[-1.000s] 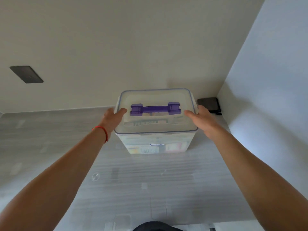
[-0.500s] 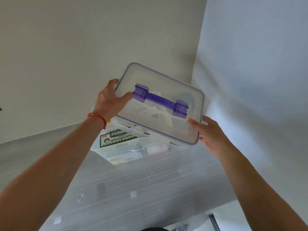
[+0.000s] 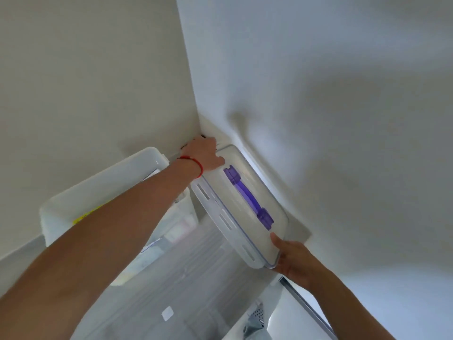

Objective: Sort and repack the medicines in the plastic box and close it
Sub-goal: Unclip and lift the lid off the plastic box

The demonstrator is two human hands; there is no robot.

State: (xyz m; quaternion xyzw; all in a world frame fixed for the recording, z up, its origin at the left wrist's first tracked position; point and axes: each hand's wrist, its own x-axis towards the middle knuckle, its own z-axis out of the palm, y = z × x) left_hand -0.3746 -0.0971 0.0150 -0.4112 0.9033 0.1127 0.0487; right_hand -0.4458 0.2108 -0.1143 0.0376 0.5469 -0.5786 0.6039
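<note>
No text can be read. A yellow label [image 3: 84,217] on the plastic box [image 3: 103,192], just left of the left forearm, carries dark marks too blurred to make out.

Both forearms are bare, with no sleeves showing anywhere along them. A thin red string bracelet [image 3: 193,165] circles the wrist just behind the left hand [image 3: 204,153]. The right hand [image 3: 295,260] and its wrist carry nothing, no ring or band.
</note>
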